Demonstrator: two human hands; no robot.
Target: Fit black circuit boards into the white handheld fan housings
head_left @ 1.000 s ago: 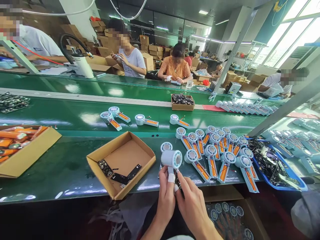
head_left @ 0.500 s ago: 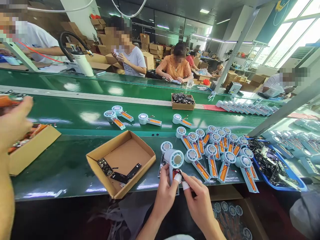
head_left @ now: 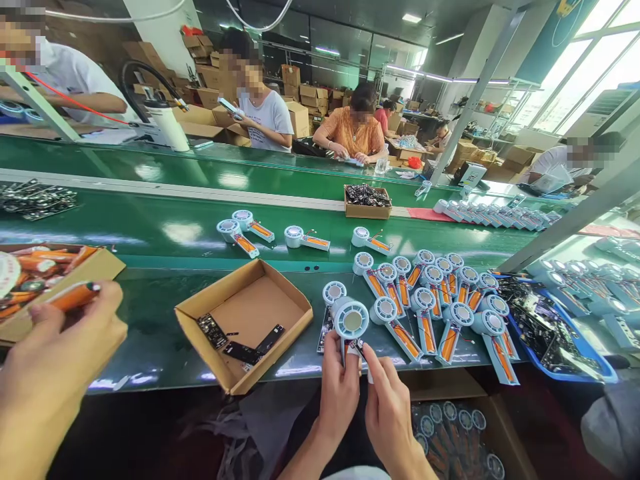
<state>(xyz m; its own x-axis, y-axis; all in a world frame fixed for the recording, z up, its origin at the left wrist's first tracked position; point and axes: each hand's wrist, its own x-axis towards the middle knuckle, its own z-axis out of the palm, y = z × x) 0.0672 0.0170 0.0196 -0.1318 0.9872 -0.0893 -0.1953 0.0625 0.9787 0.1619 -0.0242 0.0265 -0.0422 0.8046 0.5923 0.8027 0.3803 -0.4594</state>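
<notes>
A light blue handheld fan (head_left: 351, 319) with a round grille is upright at the bench's front edge. My left hand (head_left: 341, 387) is closed around its handle, just below the head. My right hand (head_left: 387, 407) pinches at the fan's handle opening, where small dark parts and wires show; what exactly its fingertips hold is too small to tell. White covers sit on some fingertips. Right behind the held fan lie another fan head (head_left: 333, 293) and a black circuit board (head_left: 326, 330). Several fans with orange batteries (head_left: 451, 333) lie to the right.
An open cardboard box (head_left: 245, 327) with several black boards stands left. Another person's hand (head_left: 75, 340) holds an orange battery by a box of batteries (head_left: 100, 267). A blue tray (head_left: 565, 370) of boards is right. Fans ride the green belt (head_left: 190, 233).
The other person's hand at the left has come down and right with an orange battery. My fingers have shifted slightly at the fan's handle. Fans on the belt have moved slightly right.
</notes>
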